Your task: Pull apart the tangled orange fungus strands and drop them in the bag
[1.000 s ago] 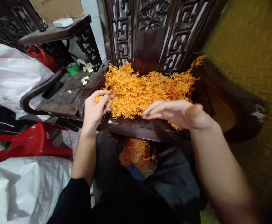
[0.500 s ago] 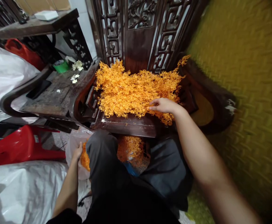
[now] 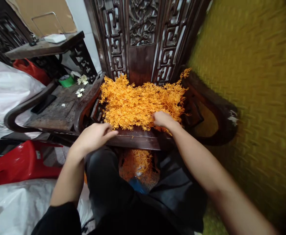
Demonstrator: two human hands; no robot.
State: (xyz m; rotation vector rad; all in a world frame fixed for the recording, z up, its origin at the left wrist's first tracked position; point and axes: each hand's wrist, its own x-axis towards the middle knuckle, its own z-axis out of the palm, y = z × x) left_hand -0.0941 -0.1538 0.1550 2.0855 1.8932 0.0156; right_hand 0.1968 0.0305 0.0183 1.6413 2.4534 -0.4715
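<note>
A wide heap of orange plastic flower sprigs (image 3: 138,102) covers the seat of a dark carved wooden chair (image 3: 141,63). My right hand (image 3: 162,119) is at the heap's front right, fingers curled in among the sprigs; its fingertips are partly hidden. At the front left corner of the seat is my left hand (image 3: 96,135), thumb apart from the fingers, nothing visible in it, its fingertips close to the heap's edge. More orange pieces (image 3: 139,160) lie below the seat, between my knees.
On the left, a second wooden chair (image 3: 56,112) carries green tape (image 3: 66,81), small white flowers (image 3: 82,80) and a dark flat object (image 3: 43,104). A red plastic stool (image 3: 26,163) and white sacks (image 3: 17,205) stand lower left. A yellow woven surface (image 3: 260,98) lies right.
My left hand has risen from the translucent bag beside my knee to the seat's front left. My right hand stays at the heap, its fingers now more curled. The view has shifted slightly.
</note>
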